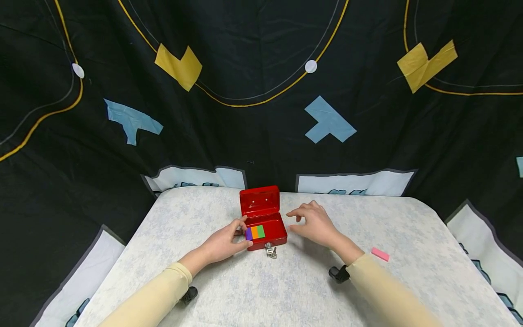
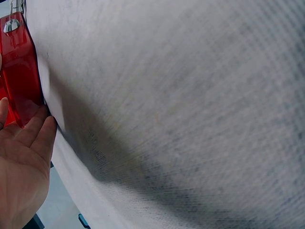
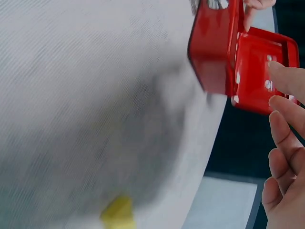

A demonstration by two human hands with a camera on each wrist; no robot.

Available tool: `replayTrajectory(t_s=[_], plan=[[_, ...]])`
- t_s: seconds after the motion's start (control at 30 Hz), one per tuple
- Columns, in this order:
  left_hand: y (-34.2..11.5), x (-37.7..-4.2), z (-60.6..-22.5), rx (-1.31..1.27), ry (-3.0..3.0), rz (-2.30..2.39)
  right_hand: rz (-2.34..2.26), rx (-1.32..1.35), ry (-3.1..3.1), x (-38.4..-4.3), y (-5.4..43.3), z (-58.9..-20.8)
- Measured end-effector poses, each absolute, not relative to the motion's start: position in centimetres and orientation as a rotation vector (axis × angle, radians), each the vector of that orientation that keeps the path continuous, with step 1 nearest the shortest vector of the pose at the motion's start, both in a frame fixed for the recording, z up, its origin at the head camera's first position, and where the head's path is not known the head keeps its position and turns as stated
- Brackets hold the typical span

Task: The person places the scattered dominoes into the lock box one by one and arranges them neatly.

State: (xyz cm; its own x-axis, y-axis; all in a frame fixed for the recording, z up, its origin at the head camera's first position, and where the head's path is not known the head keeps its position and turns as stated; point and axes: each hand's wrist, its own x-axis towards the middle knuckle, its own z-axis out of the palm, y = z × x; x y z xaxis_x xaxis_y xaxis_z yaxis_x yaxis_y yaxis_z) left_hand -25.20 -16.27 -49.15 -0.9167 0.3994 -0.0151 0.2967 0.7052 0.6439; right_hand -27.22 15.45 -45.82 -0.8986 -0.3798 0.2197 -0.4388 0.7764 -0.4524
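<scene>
- Red box (image 1: pixel 273 227) stands at 12 o'clock from me on the pale mottled table (image 1: pixel 261 299), its lid (image 1: pixel 259 196) raised along the far side.
- My right hand (image 1: pixel 316 225) hovers at the box's 3 o'clock, just clear of the wall; thumb and fingers are well parted, loosely bent, with nothing between them.
- My left hand (image 1: pixel 222 243) is at the box's 8 o'clock, fingertips touching its end wall, thumb by the near corner. The fingers are parted round that end; I cannot tell whether they actually grip it.
- Purple, orange and green bands make up the coloured strip (image 1: pixel 254 233) inside, at the tray's 9 o'clock, near my left fingers.
- Beyond my right wrist, at the box's 4 o'clock, lies a pink block (image 1: pixel 380 254).
- Keys (image 1: pixel 271 253) hang from the box's front, at its 6 o'clock.
</scene>
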Motion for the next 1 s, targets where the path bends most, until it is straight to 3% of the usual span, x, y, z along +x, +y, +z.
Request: replayTrajectory(t_s=[0.5, 1.0], plan=[[-16.3, -25.1, -49.1, 0.561, 2.757, 0.997, 0.625, 0.534, -2.841, -23.9, 21.9, -47.5], [-16.2, -25.3, -49.2, 0.569, 2.751, 1.008, 0.524, 0.395, -2.888, -21.3, 25.0, -49.0]])
